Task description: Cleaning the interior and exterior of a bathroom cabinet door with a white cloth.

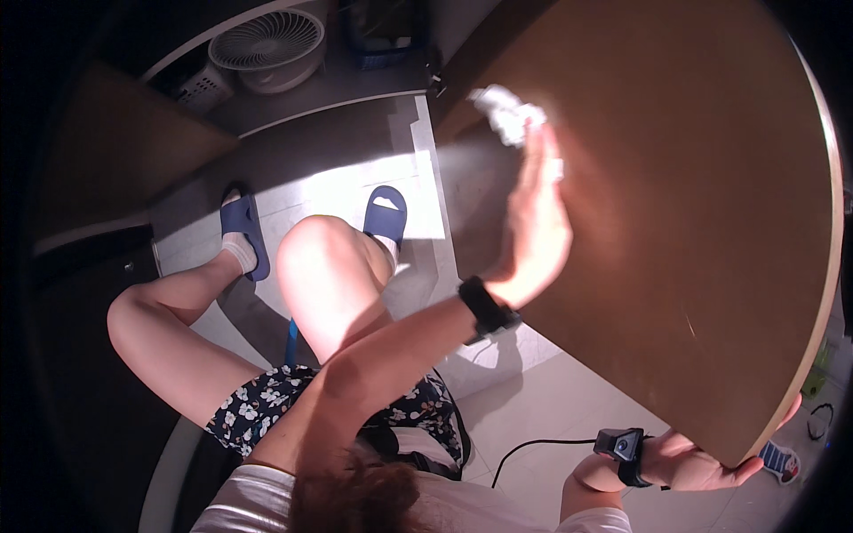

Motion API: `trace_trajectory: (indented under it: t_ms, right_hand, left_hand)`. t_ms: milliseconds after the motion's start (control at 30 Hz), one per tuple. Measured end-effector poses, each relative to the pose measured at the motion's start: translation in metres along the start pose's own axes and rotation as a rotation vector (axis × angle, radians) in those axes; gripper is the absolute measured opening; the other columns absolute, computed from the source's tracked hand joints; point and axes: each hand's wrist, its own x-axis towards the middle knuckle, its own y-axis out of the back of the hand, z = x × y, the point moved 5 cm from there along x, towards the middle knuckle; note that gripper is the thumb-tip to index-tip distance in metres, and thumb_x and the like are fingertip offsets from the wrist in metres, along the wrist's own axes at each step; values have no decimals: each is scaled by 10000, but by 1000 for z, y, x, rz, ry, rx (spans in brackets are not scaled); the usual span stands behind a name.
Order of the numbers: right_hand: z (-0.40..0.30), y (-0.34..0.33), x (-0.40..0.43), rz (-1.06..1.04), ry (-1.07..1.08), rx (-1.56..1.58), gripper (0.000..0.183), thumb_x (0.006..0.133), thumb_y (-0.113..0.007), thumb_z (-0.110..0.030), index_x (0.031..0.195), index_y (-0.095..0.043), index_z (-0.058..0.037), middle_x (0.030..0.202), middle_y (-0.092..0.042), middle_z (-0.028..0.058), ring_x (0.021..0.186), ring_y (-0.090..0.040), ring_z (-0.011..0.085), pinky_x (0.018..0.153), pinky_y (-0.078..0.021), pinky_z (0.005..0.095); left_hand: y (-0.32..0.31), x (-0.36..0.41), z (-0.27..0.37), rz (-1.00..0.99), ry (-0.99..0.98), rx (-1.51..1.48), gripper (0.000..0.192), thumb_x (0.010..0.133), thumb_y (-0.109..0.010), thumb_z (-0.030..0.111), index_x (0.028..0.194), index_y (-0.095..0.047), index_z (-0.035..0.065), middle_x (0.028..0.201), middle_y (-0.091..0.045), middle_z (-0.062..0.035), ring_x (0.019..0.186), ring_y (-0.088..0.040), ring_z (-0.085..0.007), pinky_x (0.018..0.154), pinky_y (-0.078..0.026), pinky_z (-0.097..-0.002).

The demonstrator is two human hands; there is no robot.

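Note:
My left hand (540, 206) is stretched across to a brown wooden cabinet door (693, 220), its fingertips on a crumpled white cloth or tissue (505, 114) against the door's face. The cloth is blurred, and part of it is hidden by the fingers. My right hand (706, 461) grips the near lower corner of the same door, with the thumb and fingers on either side of its edge. Each wrist wears a black strap; a small camera sits on the right one, with a black cable running from it.
The open cabinet holds a white round fan (266, 43), a white perforated basket (203, 90) and a blue basket (383, 60). Another brown door (126, 133) stands at the left. My feet in blue slippers (385, 213) rest on the tiled floor. A striped item (781, 461) lies beyond my right hand.

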Motion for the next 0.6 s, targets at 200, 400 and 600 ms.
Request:
trace_trajectory:
  t_ms: [200, 400, 600]
  right_hand:
    - [113, -134, -27, -335, 569, -1377, 567, 966, -510, -135, 1462, -248, -52, 1542, -212, 89, 1332, -377, 191, 1119, -304, 264]
    - [-20, -8, -25, -326, 30, 316, 572, 959, -461, -210, 1464, -245, -54, 1531, -230, 110, 1338, -360, 232, 1117, -292, 326]
    - [-29, 2, -23, -268, 42, 187, 589, 952, -413, -285, 1467, -242, -57, 1521, -247, 132, 1344, -344, 274, 1115, -280, 388]
  left_hand:
    - [-25, -3, 138, -94, -445, -96, 412, 908, -503, 36, 1315, -467, -18, 1396, -462, -142, 1268, -480, -267, 1081, -370, -360]
    - [-7, 33, 15, -25, -123, -107, 423, 936, -428, 27, 1357, -450, 1, 1440, -398, -195, 1353, -366, -307, 1083, -341, -345]
    - [19, 44, -176, 268, 435, -613, 637, 875, -344, -168, 1459, -294, 81, 1525, -270, -137, 1348, -357, -199, 1124, -283, -281]
